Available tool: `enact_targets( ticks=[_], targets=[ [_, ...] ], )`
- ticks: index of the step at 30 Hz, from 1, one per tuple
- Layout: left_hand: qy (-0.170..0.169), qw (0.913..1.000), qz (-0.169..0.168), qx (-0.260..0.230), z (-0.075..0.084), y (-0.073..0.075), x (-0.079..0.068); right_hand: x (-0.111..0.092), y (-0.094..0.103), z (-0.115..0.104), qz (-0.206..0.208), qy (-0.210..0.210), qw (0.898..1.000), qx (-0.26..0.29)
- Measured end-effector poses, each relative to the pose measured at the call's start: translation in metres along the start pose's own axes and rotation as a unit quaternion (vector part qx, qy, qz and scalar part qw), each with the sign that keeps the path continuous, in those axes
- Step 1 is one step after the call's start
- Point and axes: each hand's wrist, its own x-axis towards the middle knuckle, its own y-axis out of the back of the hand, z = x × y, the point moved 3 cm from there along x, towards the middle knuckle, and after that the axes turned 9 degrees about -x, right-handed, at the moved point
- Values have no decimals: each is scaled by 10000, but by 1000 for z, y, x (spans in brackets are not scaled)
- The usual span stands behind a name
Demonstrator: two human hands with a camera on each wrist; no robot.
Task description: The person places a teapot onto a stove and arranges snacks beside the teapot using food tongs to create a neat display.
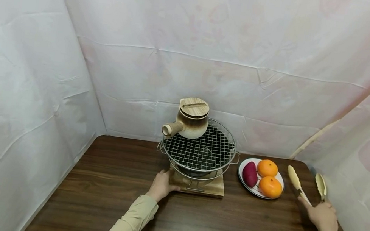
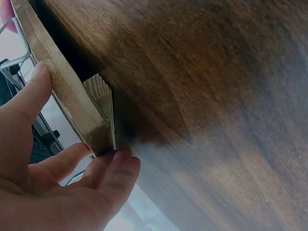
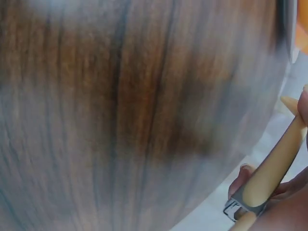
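Note:
My left hand (image 1: 160, 186) grips the near left corner of a wooden base board (image 1: 214, 188). In the left wrist view the thumb presses the board's edge (image 2: 72, 98), and the fingertips reach round its corner by a small wooden foot (image 2: 99, 94). Above the board stands a round grill with a wire mesh (image 1: 201, 153). On the mesh's back left sits a small clay pot (image 1: 193, 129) with a wooden lid (image 1: 197, 108) and a side handle. At the table's right side my right hand (image 1: 324, 217) holds tongs (image 1: 295, 178) with spread, cream-coloured tips.
A white plate (image 1: 254, 190) right of the grill carries two oranges (image 1: 271, 187) and a purple sweet potato (image 1: 250, 174). The dark wooden table (image 1: 105, 182) ends at pale curtains (image 1: 134, 75) behind and on both sides.

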Motion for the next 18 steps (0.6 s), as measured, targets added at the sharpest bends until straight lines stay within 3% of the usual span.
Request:
enact_targets(
  ticks=[6,18],
  targets=[
    [-48,10000,-4,17,-1,-1,1,-6,12,-4,652,98,9971,384],
    [-174,9998,77,-116,3,3,-3,-35,33,-24,980,701,9926,167]
  ],
)
